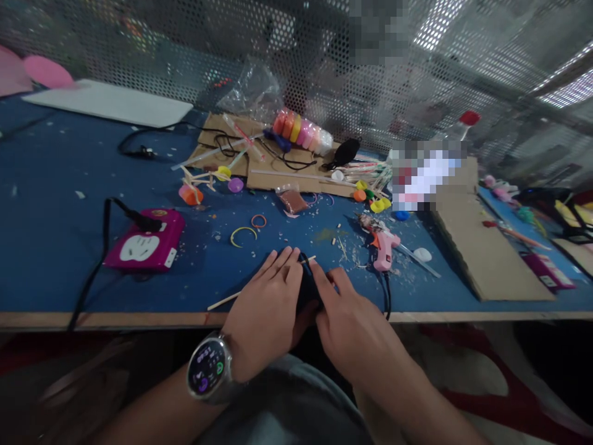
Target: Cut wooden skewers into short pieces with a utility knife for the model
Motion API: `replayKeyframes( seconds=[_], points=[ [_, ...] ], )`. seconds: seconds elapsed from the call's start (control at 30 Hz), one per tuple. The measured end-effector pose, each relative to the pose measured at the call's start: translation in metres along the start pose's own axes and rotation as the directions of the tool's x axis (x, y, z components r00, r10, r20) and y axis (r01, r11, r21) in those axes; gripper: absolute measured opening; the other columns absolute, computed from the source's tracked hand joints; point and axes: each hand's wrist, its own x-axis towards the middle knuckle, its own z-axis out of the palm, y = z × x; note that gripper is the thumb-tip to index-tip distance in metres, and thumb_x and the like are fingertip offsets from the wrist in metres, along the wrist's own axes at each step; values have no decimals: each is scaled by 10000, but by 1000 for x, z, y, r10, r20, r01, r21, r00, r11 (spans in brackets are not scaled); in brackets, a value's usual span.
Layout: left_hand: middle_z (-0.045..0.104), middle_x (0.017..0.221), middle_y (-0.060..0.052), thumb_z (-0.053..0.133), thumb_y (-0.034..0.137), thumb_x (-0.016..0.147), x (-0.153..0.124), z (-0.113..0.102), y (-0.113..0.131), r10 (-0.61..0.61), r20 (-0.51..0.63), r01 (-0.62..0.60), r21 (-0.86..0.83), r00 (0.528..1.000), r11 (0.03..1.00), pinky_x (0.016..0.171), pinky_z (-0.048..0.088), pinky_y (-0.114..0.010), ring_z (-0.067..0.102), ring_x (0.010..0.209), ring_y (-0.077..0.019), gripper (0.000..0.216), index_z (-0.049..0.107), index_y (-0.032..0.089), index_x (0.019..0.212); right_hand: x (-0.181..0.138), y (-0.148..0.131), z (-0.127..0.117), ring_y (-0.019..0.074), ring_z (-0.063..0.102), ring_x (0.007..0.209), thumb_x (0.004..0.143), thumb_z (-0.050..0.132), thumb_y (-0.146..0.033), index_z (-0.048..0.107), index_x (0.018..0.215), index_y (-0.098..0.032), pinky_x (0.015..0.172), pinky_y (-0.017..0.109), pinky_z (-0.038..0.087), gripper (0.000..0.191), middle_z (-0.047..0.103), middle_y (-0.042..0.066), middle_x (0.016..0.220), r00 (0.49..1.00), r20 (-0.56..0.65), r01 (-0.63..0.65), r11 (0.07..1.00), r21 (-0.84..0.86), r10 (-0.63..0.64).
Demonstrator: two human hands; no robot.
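Note:
At the table's front edge, my left hand (pixel 269 296) lies over a thin wooden stick (pixel 225 301), its fingers stretched out flat. The stick's left end shows beside the palm; its other tip pokes out past the fingertips. My right hand (pixel 349 315) is closed on a slim black object (pixel 304 258), index finger pressed along it where it meets the stick. Its kind is hard to make out, as both hands and dark shadow cover most of it. Ahead lie a yellow open ring (pixel 243 237) and an orange ring (pixel 259 221).
A pink glue gun (pixel 383 250) rests at right, its cable running over the edge. Magenta box (pixel 148 244) with a black plug stands left. Behind are cardboard (pixel 278 176), colored clay tubs (pixel 303 131), a brown packet (pixel 293 201), a bottle (pixel 456 131) and a white board (pixel 111 102).

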Motion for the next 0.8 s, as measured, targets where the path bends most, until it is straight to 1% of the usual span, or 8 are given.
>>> replayKeyframes(
  seconds=[0.07, 0.2, 0.33, 0.47, 0.5, 0.63, 0.7, 0.8],
  points=[
    [547, 1632, -325, 560, 346, 1037, 0, 0, 0, -1, 3, 1, -4, 1000, 1000, 1298, 440, -605, 497, 1584, -408, 626, 504, -30, 1534, -1, 0, 1, 256, 745, 868, 1018, 382, -140, 266, 1769, -160, 732, 414, 632, 760, 560, 209, 1479, 1000, -6, 7, 1000, 1, -7],
    [543, 1637, -323, 569, 368, 1041, 0, 0, 0, 2, 6, -2, -8, 1000, 1000, 1288, 454, -608, 497, 1583, -415, 630, 510, -26, 1529, -2, 1, 1, 247, 741, 827, 1018, 391, -145, 271, 1772, -200, 718, 419, 633, 766, 570, 196, 1467, 1000, -1, -5, 1000, -4, 5],
    [549, 1632, -324, 553, 360, 1043, 1, 0, 1, -6, 5, 6, -7, 1000, 1000, 1297, 446, -605, 485, 1591, -413, 632, 508, -34, 1535, -1, 0, 1, 292, 751, 947, 1016, 384, -130, 274, 1768, -156, 776, 443, 643, 760, 566, 209, 1457, 1000, -6, -8, 1000, 27, 9],
    [548, 1629, -329, 520, 386, 1066, 1, 0, 1, -4, 8, 4, -8, 1000, 1000, 1292, 451, -615, 493, 1585, -416, 615, 532, -39, 1510, -5, 2, 2, 275, 747, 861, 1023, 380, -152, 283, 1771, -212, 721, 454, 648, 757, 562, 192, 1469, 1000, -12, -8, 1000, 29, 8],
    [544, 1631, -331, 518, 387, 1066, 1, 0, 1, -4, 8, 5, -9, 1000, 1000, 1295, 448, -617, 492, 1586, -417, 614, 535, -40, 1507, -5, 2, 3, 274, 747, 857, 1023, 379, -154, 290, 1770, -220, 726, 460, 651, 755, 561, 190, 1474, 1000, -19, -6, 999, 33, 7],
    [547, 1635, -321, 542, 353, 1039, 0, -1, 1, -10, 12, 10, -9, 1000, 1000, 1307, 439, -601, 488, 1590, -409, 622, 531, -33, 1527, -2, 2, 4, 307, 750, 950, 1010, 376, -132, 302, 1761, -149, 805, 489, 657, 754, 568, 212, 1451, 999, -38, -3, 998, 63, 6],
    [551, 1632, -317, 538, 353, 1040, 0, -1, 2, -9, 13, 9, -7, 1000, 1000, 1303, 445, -600, 496, 1584, -411, 621, 539, -34, 1525, -2, 1, 4, 316, 751, 984, 1012, 379, -132, 298, 1764, -156, 826, 498, 659, 757, 557, 219, 1478, 999, -38, -8, 998, 64, 10],
    [550, 1629, -325, 518, 376, 1055, 0, -1, 2, -7, 14, 7, -3, 1000, 1000, 1297, 449, -605, 496, 1582, -419, 622, 551, -48, 1508, -3, 0, 4, 303, 754, 947, 1016, 389, -150, 303, 1768, -189, 810, 498, 662, 757, 552, 211, 1496, 1000, -25, -16, 999, 50, 18]
  ],
)
